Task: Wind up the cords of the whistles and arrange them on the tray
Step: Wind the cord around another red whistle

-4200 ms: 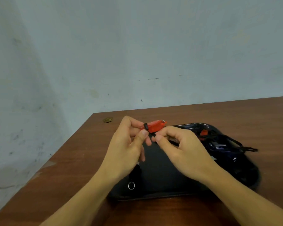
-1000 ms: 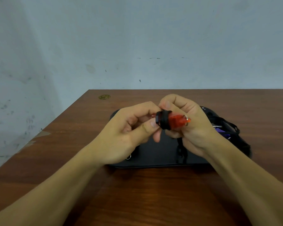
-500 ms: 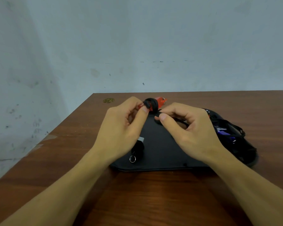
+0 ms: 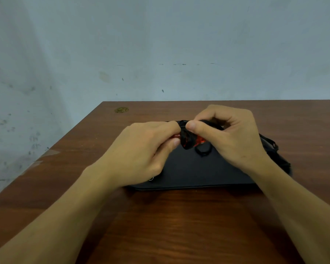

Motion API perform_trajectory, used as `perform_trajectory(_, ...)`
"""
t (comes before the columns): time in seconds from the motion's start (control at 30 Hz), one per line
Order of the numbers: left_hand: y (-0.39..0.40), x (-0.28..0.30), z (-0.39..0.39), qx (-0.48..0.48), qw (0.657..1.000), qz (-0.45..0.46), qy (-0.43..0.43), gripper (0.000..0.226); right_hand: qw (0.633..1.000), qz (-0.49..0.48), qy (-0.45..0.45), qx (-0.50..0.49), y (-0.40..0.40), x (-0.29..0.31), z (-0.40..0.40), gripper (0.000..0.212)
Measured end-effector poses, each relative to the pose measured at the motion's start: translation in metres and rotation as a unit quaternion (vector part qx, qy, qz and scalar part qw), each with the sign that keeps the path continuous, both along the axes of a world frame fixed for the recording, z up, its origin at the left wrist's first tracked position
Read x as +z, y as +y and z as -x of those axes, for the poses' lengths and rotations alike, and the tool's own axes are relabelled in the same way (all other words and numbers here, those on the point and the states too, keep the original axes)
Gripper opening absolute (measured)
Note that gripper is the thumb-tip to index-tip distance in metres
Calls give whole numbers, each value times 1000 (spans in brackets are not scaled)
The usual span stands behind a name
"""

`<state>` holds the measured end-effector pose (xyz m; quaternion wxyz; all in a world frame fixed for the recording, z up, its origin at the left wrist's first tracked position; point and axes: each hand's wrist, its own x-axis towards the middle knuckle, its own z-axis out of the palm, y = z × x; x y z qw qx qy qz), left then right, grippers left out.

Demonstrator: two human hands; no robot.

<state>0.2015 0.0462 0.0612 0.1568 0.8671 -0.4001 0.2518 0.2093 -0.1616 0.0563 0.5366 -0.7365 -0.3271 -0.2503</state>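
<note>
**Red whistle held between both hands above the tray**

A red whistle [image 4: 198,139] is held above the black tray [image 4: 194,172], with its black cord [image 4: 187,140] wrapped in several turns around its middle, so that only small patches of red are seen at either end. The whistle is gripped at its left end by the left hand [image 4: 141,153], whose fingers are curled around it; most of that end is hidden behind the fingers. The wound cord is pinched from above by the right hand [image 4: 231,138], with the thumb laid across the top of the wrap and the remaining fingers curled behind it. A short loop of cord [image 4: 203,150] is seen hanging just below the whistle, close to the tray surface; whether it touches the tray cannot be told.

The tray is set on a brown wooden tabletop [image 4: 170,225], near its middle, with its long side towards the person. At the right end of the tray a dark heap of further whistles and cords [image 4: 271,147] is partly hidden behind the right wrist; the single pieces cannot be made out. A small metal ring [image 4: 151,179] is seen on the tray just below the left hand. A small round brownish mark [image 4: 121,110] is seen near the far left corner of the tabletop, well apart from the tray. Behind the tabletop a pale, scuffed wall [image 4: 160,44] is seen.
</note>
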Motion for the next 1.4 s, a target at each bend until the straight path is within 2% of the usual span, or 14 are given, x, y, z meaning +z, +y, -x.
perform_trajectory(0.1, -1, -2, 0, -51, 996, 50, 62, 15, 994, -36, 92, 55, -2, -1, -3, 10)
perform_trajectory(0.23, -5, -5, 2, -99, 971, 154, 154, 13, 964, -106, 212, 119, 0, -2, -5, 18)
perform_trajectory(0.37, -11, -8, 4, -138, 921, 263, 250, 15, 946, -142, 250, 148, 3, -5, -7, 28)
perform_trajectory(0.47, -15, -10, 3, -134, 890, 334, 282, 19, 945, -161, 254, 125, 3, -10, -10, 21)
perform_trajectory(0.57, -16, -10, 1, -105, 872, 384, 286, 22, 966, -122, 212, 80, 5, -13, -10, 22)
perform_trajectory(0.67, -18, -10, -1, -66, 855, 431, 279, 24, 994, -24, 111, -5, 8, -16, -8, 13)
perform_trajectory(0.77, -18, -11, -6, -25, 852, 454, 259, 24, 996, 54, 54, -50, 9, -19, -6, 12)
perform_trajectory(0.93, -12, -15, -14, 50, 884, 423, 192, 27, 980, 141, -51, -130, 8, -19, -7, 11)
perform_trajectory(1.17, -13, -16, -13, 120, 925, 341, 116, 26, 973, 112, -117, -166, 5, -10, -3, 18)
perform_trajectory(1.3, -14, -17, -12, 125, 935, 317, 93, 28, 956, 149, -170, -188, 4, -7, -2, 24)
perform_trajectory(1.4, -14, -17, -12, 129, 939, 307, 80, 28, 955, 173, -180, -158, 5, -5, 0, 25)
